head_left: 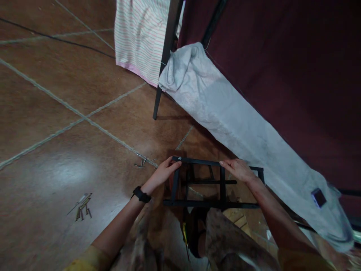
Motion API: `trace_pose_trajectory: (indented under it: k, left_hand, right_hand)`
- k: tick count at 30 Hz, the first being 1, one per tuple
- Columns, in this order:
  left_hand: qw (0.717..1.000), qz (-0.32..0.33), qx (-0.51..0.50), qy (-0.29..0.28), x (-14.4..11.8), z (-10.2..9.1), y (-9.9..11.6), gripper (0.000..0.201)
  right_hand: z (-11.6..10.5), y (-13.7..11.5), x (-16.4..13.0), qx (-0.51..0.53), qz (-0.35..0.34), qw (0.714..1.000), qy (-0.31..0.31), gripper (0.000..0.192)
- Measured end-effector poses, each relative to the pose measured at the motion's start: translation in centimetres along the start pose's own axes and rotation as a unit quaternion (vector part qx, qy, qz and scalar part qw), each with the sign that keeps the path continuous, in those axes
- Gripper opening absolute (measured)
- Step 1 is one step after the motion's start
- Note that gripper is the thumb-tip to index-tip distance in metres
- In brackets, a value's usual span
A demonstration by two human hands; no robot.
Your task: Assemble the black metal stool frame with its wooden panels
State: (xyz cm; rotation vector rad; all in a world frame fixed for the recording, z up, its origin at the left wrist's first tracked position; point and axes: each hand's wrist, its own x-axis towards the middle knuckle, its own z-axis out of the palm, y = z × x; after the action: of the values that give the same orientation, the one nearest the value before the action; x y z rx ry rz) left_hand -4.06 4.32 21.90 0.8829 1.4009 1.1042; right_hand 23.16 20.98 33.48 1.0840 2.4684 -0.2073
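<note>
- Holding and lining up a black frame (pixel 222 186) looks like the step in hand, since both hands are on its far rail.
- The black frame is below the view's centre, between four and five o'clock, close in front of the person's knees. I cannot tell whether its underside touches the tiled floor (pixel 50 124).
- The left hand (pixel 168 168) is at the rail's nine-o'clock end, its grip clamped on the corner, thumb on the near side.
- The right hand (pixel 239 171) sits farther along the same rail, toward three o'clock; its grip also looks clamped there, though its thumb is hard to make out.
- A silvery screw head (pixel 179 158) shows on the rail just beside the left thumb; how deeply it is seated is too small to tell.
- Loose silvery screws (pixel 142 163) lie on the floor between nine and ten o'clock from the frame, near the left hand. A pile of long brass-coloured screws (pixel 82 207) lies well beyond them, just below nine o'clock.
- A yellow-handled tool (pixel 185 233) shows at seven o'clock from the frame, its kind unclear.
- The next move, as I judge it, calls for a firm hold on the left corner so that the screw stays in line, and for the right hand to hold the rail level or come free for a fastener or tool.
</note>
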Motion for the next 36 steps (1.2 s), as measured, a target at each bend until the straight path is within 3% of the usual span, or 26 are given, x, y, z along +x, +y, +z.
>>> trace_pose_trajectory:
  k: [11, 14, 20, 26, 32, 36]
  left_hand:
    - [0.994, -0.065, -0.083, -0.023, -0.6, -0.6, 2.0, 0.056]
    - [0.995, -0.061, -0.073, 0.003, -0.6, -0.5, 2.2, 0.056]
    - [0.988, 0.026, 0.114, 0.098, -1.6, -1.1, 3.3, 0.052]
    - [0.942, 0.111, 0.315, 0.034, -1.7, -2.1, 5.2, 0.037]
    - [0.862, 0.126, 0.483, 0.089, -0.7, -1.3, 5.5, 0.031]
    - [0.842, 0.097, 0.518, 0.116, -0.4, -0.6, 5.3, 0.032]
  right_hand:
    - [0.0, 1.0, 2.8, 0.020, -0.040, 0.999, -0.020, 0.066]
    - [0.2, 1.2, 3.4, -0.001, -0.048, 0.999, -0.014, 0.066]
    - [0.8, 1.3, 3.6, -0.046, -0.050, 0.998, 0.017, 0.068]
    - [1.0, 1.3, 3.5, -0.029, -0.053, 0.998, 0.029, 0.071]
    - [1.4, 1.2, 3.2, -0.002, -0.056, 0.998, 0.032, 0.072]
    - [1.6, 1.6, 3.2, 0.016, -0.065, 0.997, 0.039, 0.076]
